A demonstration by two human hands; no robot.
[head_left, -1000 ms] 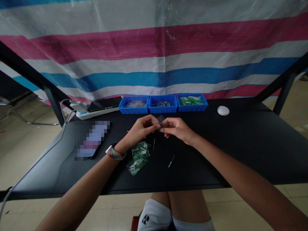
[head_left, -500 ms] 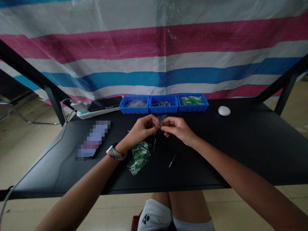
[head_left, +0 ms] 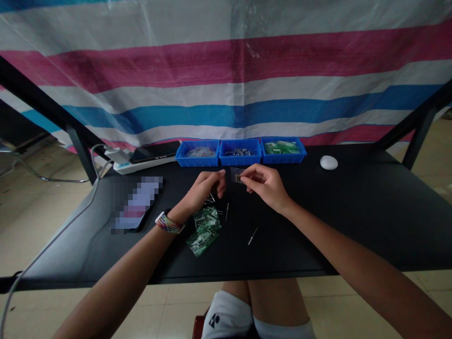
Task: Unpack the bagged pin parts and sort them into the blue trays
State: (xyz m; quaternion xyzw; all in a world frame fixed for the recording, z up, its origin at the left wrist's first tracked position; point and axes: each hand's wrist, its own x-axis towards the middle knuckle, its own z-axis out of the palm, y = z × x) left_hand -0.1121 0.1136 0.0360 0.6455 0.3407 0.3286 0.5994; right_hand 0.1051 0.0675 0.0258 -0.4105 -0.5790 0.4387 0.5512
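Note:
My right hand (head_left: 265, 184) pinches a small clear plastic bag (head_left: 237, 173) by its right side; a few thin metal pieces show inside. To the left of the bag, my left hand (head_left: 206, 187) is loosely curled, empty as far as I can see, with the thumb stretched out above the bent fingers. Several rivets (head_left: 209, 199) lie partly hidden under it. Just below, small packets with green backing (head_left: 205, 233) overlap in a pile, metal rivets visible in them. Single rivets lie at the middle (head_left: 227, 211) and nearer the front (head_left: 252, 236).
Along the back of the black table (head_left: 353, 221) three blue bins stand in a row: clear bags in the left bin (head_left: 197, 161), rivets in the middle bin (head_left: 240, 160), green packets in the right bin (head_left: 284, 157). A white oval object (head_left: 328, 163), phones and a cable are also there.
My left hand has let go of the clear bag and moved left and slightly down, towards the loose rivets. The bag stays in my right hand.

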